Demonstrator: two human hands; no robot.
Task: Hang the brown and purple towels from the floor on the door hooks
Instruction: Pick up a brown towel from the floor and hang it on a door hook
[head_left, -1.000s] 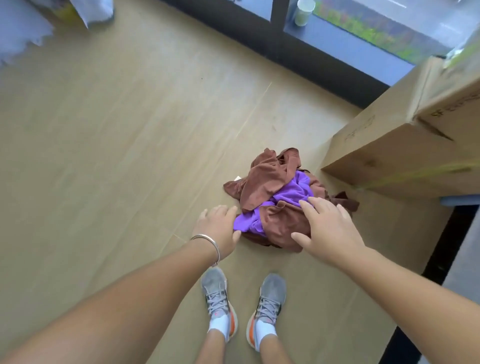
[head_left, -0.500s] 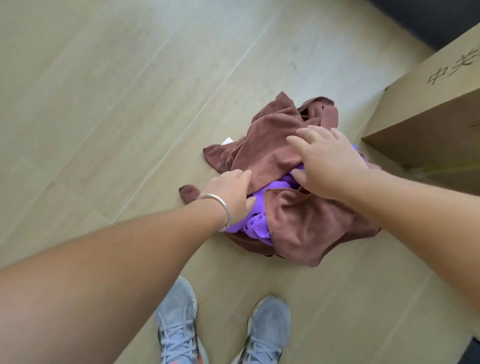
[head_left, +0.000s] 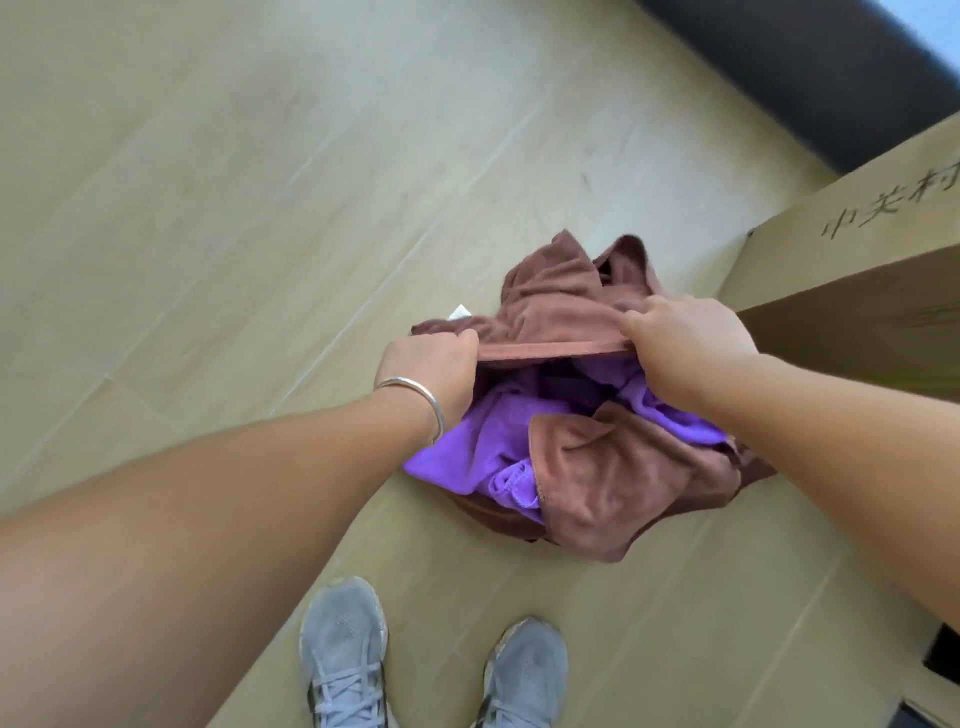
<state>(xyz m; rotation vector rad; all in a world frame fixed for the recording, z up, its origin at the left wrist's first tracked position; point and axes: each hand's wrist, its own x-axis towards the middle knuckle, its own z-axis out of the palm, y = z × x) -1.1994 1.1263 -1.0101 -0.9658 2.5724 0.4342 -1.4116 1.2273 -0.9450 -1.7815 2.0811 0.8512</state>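
brown towel (head_left: 561, 312) edge is stretched taut between both hands on the floor (head_left: 208, 208). left hand (head_left: 431, 369) clenches one end, right hand (head_left: 685, 338) grasps the other. purple towel (head_left: 483, 441) lies bunched just below the hands. cardboard box (head_left: 857, 270) stands beside the right hand.

Two hands: left hand (head_left: 434, 371), right hand (head_left: 685, 345); brown towel (head_left: 597, 467), purple towel (head_left: 483, 447), cardboard box (head_left: 857, 270), two shoes (head_left: 343, 649)
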